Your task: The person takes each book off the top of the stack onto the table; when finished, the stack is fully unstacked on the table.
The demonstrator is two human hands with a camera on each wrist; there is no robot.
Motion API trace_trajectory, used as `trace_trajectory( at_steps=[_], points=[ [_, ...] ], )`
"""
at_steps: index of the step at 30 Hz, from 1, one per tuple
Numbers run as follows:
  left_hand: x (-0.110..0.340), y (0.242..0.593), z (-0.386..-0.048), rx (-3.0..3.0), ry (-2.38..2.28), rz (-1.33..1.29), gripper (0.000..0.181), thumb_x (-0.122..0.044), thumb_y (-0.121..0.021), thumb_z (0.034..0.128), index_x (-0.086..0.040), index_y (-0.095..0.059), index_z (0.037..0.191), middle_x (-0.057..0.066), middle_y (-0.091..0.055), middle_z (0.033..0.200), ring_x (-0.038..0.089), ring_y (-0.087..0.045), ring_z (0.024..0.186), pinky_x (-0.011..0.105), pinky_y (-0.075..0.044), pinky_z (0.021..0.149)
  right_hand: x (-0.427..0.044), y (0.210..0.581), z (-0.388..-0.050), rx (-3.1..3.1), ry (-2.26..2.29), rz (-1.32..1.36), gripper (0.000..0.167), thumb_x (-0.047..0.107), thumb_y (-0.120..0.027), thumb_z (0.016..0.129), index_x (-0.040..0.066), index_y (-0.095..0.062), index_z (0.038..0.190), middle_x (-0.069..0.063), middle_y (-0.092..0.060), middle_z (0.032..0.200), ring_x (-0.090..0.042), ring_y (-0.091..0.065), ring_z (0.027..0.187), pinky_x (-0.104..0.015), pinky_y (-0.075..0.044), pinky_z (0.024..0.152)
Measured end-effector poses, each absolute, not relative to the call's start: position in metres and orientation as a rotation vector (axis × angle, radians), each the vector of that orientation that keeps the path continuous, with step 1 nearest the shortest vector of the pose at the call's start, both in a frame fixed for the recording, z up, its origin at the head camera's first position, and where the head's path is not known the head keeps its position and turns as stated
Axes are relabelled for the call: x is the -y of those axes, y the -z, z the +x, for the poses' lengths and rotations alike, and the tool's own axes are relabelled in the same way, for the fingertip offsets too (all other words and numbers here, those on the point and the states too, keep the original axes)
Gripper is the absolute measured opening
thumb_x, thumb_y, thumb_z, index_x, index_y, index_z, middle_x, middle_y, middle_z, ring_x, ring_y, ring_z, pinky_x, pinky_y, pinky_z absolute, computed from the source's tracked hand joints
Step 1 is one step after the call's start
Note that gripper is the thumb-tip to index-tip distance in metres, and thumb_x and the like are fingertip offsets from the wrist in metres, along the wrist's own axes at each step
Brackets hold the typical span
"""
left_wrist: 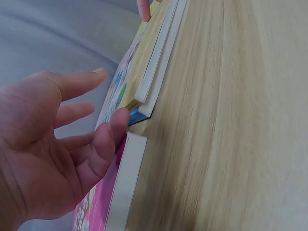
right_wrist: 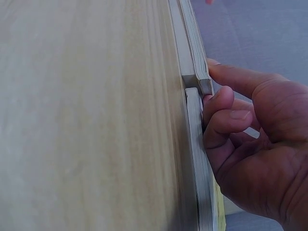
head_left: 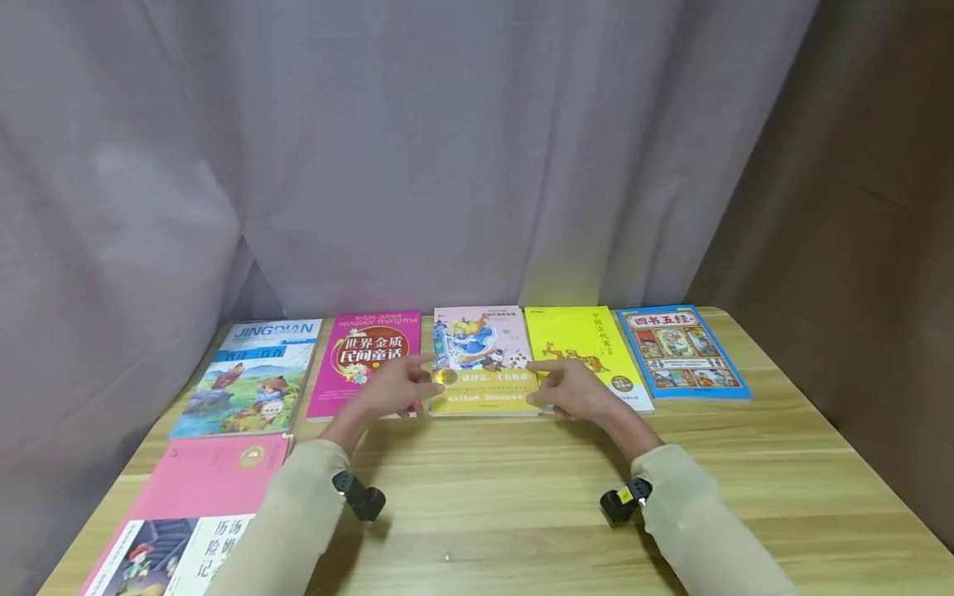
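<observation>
A pink storybook with a girl in a blue dress and a yellow lower band lies flat in the back row. Under it, in the left wrist view, shows a second book with a blue corner. My left hand is at its left side, above the magenta book, fingers extended and loosely bent near the corner. On the other side, over the yellow book, my right hand points its index finger at the storybook's right edge. Its other fingers bend loosely beside the stack's corner in the right wrist view.
A blue-bordered book lies at the right end of the row. On the left are a light-blue poetry book and, nearer, a pink-and-white book. Behind the wooden table hangs a grey curtain.
</observation>
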State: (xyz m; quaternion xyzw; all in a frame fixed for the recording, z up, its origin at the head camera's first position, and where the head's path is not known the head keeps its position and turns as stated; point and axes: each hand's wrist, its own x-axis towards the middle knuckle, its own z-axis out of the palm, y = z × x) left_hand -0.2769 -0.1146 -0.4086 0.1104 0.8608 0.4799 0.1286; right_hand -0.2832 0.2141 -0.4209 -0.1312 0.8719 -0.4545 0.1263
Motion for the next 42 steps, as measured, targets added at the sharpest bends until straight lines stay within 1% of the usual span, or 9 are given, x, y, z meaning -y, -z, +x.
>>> trace_trajectory(
  at_steps=[6,10,18,22,26,28,32,36,42],
  points=[
    [0.104,0.409,-0.279,-2.490,-1.391,0.294,0.080,-0.013,-0.078,0.0948,-0.011,-0.037,0.165,0.030,-0.057,0.149,0.012,-0.058,0.056,0.022,-0.049,0.048,-0.213,0.421,-0.283,-2.519,1.326,-0.353,0.069,0.014,-0.080,0.093,0.004,-0.051,0.155,-0.012,-0.071,0.093,-0.010,-0.044,0.046,-0.019,-0.035,0.042],
    [0.099,0.411,-0.281,-2.516,-1.353,0.280,0.084,-0.013,-0.082,0.0909,-0.010,-0.039,0.164,0.030,-0.053,0.154,0.012,-0.057,0.056,0.021,-0.047,0.048,-0.213,0.421,-0.284,-2.536,1.312,-0.329,0.068,0.015,-0.080,0.093,0.005,-0.052,0.155,-0.012,-0.070,0.094,-0.010,-0.044,0.047,-0.020,-0.034,0.043],
    [0.094,0.416,-0.278,-2.613,-1.356,0.231,0.069,-0.016,-0.085,0.0883,-0.009,-0.058,0.151,0.026,-0.066,0.136,0.014,-0.060,0.057,0.022,-0.048,0.049,-0.213,0.422,-0.285,-2.534,1.305,-0.341,0.068,0.015,-0.080,0.093,0.005,-0.052,0.155,-0.011,-0.070,0.091,-0.009,-0.044,0.046,-0.020,-0.035,0.043],
    [0.093,0.417,-0.275,-2.602,-1.458,0.172,0.068,-0.017,-0.086,0.0870,-0.012,-0.060,0.149,0.020,-0.069,0.137,0.017,-0.061,0.058,0.023,-0.047,0.050,-0.213,0.422,-0.284,-2.538,1.308,-0.309,0.068,0.014,-0.081,0.092,0.006,-0.053,0.154,-0.011,-0.068,0.091,-0.010,-0.045,0.047,-0.020,-0.035,0.043],
    [0.092,0.417,-0.276,-2.628,-1.478,0.128,0.068,-0.019,-0.088,0.0844,-0.015,-0.063,0.147,0.018,-0.068,0.141,0.023,-0.070,0.082,0.026,-0.055,0.062,-0.213,0.421,-0.284,-2.536,1.309,-0.294,0.068,0.014,-0.081,0.092,0.007,-0.054,0.155,-0.011,-0.068,0.093,-0.010,-0.046,0.048,-0.020,-0.036,0.044],
    [0.091,0.417,-0.277,-2.627,-1.487,0.119,0.068,-0.020,-0.089,0.0835,-0.017,-0.064,0.146,0.019,-0.068,0.141,0.025,-0.069,0.085,0.027,-0.056,0.064,-0.214,0.420,-0.284,-2.533,1.309,-0.294,0.069,0.015,-0.081,0.093,0.007,-0.053,0.155,-0.011,-0.068,0.094,-0.010,-0.046,0.048,-0.020,-0.035,0.044],
    [0.090,0.416,-0.279,-2.582,-1.532,0.113,0.067,-0.020,-0.089,0.0835,-0.018,-0.065,0.146,0.017,-0.069,0.134,0.018,-0.061,0.082,0.027,-0.054,0.064,-0.216,0.418,-0.284,-2.537,1.308,-0.291,0.068,0.015,-0.081,0.093,0.007,-0.053,0.155,-0.012,-0.069,0.095,-0.010,-0.047,0.048,-0.019,-0.035,0.043],
    [0.090,0.417,-0.280,-2.570,-1.553,0.124,0.066,-0.021,-0.089,0.0849,-0.013,-0.064,0.146,0.013,-0.069,0.122,0.017,-0.060,0.094,0.025,-0.053,0.072,-0.216,0.418,-0.283,-2.516,1.319,-0.293,0.068,0.014,-0.080,0.093,0.007,-0.053,0.155,-0.013,-0.068,0.098,-0.010,-0.046,0.049,-0.019,-0.035,0.043],
    [0.090,0.420,-0.281,-2.487,-1.625,0.133,0.068,-0.018,-0.082,0.0921,-0.011,-0.055,0.154,0.011,-0.064,0.096,0.014,-0.055,0.062,0.023,-0.044,0.051,-0.215,0.417,-0.282,-2.484,1.332,-0.347,0.068,0.011,-0.080,0.093,0.004,-0.052,0.155,-0.012,-0.067,0.097,-0.009,-0.043,0.047,-0.019,-0.033,0.043]
  ],
)
